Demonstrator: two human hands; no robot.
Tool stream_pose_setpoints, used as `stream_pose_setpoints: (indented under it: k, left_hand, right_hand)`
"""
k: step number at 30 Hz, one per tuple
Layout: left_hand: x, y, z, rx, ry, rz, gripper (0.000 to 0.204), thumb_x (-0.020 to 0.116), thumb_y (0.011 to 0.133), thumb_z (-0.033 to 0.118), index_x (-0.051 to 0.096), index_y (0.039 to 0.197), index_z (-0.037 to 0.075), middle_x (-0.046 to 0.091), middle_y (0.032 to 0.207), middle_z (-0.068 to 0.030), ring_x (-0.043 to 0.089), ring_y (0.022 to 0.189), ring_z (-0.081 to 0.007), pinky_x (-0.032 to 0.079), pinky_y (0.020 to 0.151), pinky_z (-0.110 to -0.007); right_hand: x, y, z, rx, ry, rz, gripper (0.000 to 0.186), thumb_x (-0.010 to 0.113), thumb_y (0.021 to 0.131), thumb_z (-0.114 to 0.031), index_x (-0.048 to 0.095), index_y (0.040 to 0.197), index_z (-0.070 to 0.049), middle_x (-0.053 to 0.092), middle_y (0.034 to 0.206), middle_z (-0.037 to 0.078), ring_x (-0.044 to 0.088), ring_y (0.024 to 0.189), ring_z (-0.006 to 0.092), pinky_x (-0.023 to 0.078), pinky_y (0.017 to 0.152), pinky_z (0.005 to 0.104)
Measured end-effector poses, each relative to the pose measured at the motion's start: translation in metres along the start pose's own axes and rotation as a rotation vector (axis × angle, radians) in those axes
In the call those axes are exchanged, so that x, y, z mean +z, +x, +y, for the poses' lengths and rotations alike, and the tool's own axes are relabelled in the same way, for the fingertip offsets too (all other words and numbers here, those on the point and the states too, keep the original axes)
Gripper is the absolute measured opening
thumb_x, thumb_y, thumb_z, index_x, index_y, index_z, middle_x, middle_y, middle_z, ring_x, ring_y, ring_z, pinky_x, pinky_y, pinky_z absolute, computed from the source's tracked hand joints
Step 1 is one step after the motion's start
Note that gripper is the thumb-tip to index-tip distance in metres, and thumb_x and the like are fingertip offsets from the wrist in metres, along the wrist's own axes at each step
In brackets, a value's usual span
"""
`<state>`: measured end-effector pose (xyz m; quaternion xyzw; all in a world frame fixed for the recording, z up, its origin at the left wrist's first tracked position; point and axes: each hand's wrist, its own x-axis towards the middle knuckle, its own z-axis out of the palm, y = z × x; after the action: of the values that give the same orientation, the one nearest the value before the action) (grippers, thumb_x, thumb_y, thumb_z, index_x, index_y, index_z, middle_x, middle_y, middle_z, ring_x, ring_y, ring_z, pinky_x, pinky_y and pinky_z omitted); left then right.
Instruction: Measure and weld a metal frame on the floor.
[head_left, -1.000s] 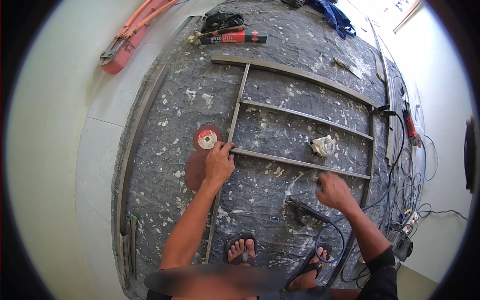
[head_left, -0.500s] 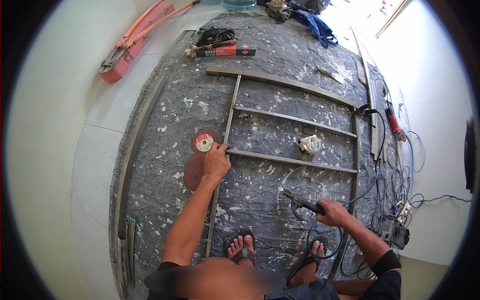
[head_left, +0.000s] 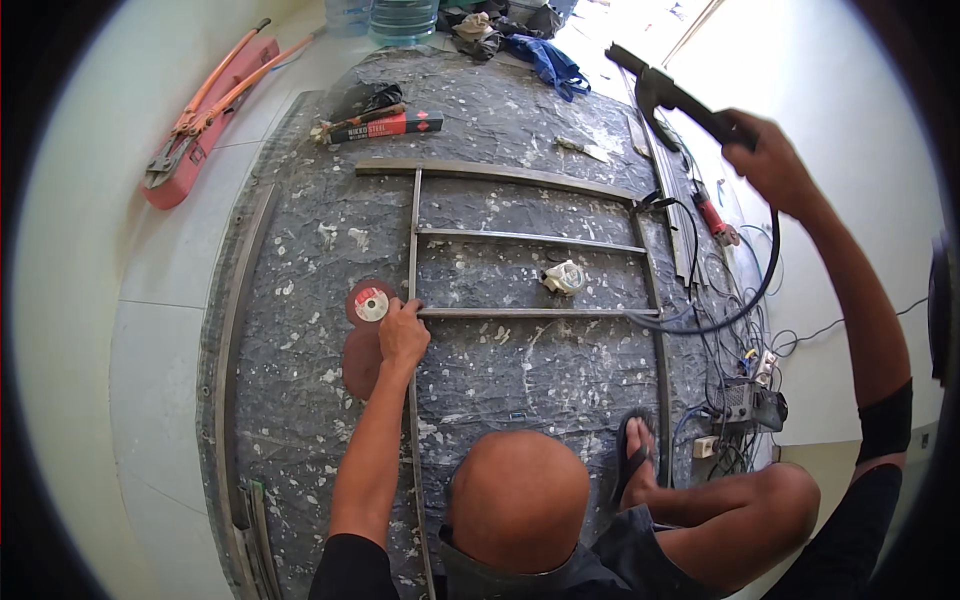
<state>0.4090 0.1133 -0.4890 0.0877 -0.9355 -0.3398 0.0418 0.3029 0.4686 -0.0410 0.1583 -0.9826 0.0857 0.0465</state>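
Observation:
A steel frame (head_left: 535, 313) with crossbars lies on a spattered dark sheet. My left hand (head_left: 404, 332) grips its left bar where the lower crossbar joins. Beside that hand are reddish-brown cutting discs (head_left: 362, 357), the upper one with a pale label. My right hand (head_left: 762, 162) is raised high at the right, closed on a black welding electrode holder (head_left: 680, 100), whose cable loops down across the frame. A black clamp (head_left: 655, 204) sits at the frame's upper right corner. A small white roundish object (head_left: 563, 277) lies between the crossbars.
Bolt cutters with a pink case (head_left: 168, 178), a rod box (head_left: 385, 126), water jugs (head_left: 402, 18) and blue cloth (head_left: 548, 65) are around. An angle grinder (head_left: 712, 213), tangled cables and a machine (head_left: 738, 403) line the right. A bald head (head_left: 520, 495) fills the lower middle.
My right hand took hold of the electrode holder and lifted it high to the upper right. The view shifted and the head rose into it. My left hand stayed at the joint.

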Motion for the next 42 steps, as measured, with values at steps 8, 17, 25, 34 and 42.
stream_pose_setpoints:
  k: [8,17,25,34,42]
  left_hand:
    - [0.003,0.003,-0.002,-0.001,-0.031,0.029,0.03,0.059,0.082,0.003,0.073,0.108,0.01,0.06,0.108,-0.0174,0.064,0.099,-0.0396,0.053,0.085,-0.048]
    - [0.007,0.0,0.006,-0.041,-0.058,0.012,0.028,0.067,0.08,0.004,0.071,0.107,0.009,0.06,0.101,-0.0147,0.064,0.095,-0.0373,0.053,0.083,-0.047]
    - [-0.026,0.005,0.025,-0.199,-0.028,-0.135,0.034,0.07,0.078,0.004,0.066,0.112,0.006,0.061,0.105,-0.017,0.064,0.099,-0.0403,0.053,0.086,-0.05]
    - [-0.016,0.012,0.044,-0.622,0.19,-0.317,0.044,0.077,0.076,0.016,0.066,0.116,-0.001,0.067,0.108,-0.0243,0.065,0.103,-0.0415,0.052,0.091,-0.049]
    - [0.058,-0.01,0.062,-0.82,0.248,0.425,0.037,0.066,0.076,0.003,0.066,0.112,-0.003,0.064,0.104,-0.0204,0.058,0.102,-0.0406,0.047,0.092,-0.048]
  right_hand:
    - [-0.041,0.055,-0.012,0.123,-0.098,0.197,0.036,0.054,0.09,-0.017,0.053,0.123,-0.003,0.052,0.072,0.004,0.046,0.056,0.0103,0.042,0.05,0.0293]
    - [0.042,0.145,0.007,-0.047,0.309,0.064,0.033,0.058,0.091,-0.022,0.063,0.116,0.0,0.046,0.063,-0.003,0.039,0.047,0.004,0.033,0.042,0.0227]
    - [0.145,0.171,0.04,0.1,0.796,-0.241,0.027,0.061,0.09,-0.019,0.062,0.108,0.001,0.047,0.063,-0.005,0.042,0.046,0.0033,0.032,0.039,0.0212]
    - [0.242,0.197,0.059,0.087,1.206,-0.593,0.035,0.062,0.097,-0.027,0.056,0.114,0.002,0.052,0.068,0.0,0.047,0.05,0.0074,0.036,0.043,0.0233]
    - [0.287,0.208,0.025,-0.069,1.362,-0.973,0.041,0.066,0.09,-0.011,0.045,0.121,0.004,0.055,0.067,0.005,0.05,0.042,0.0118,0.038,0.037,0.0268]
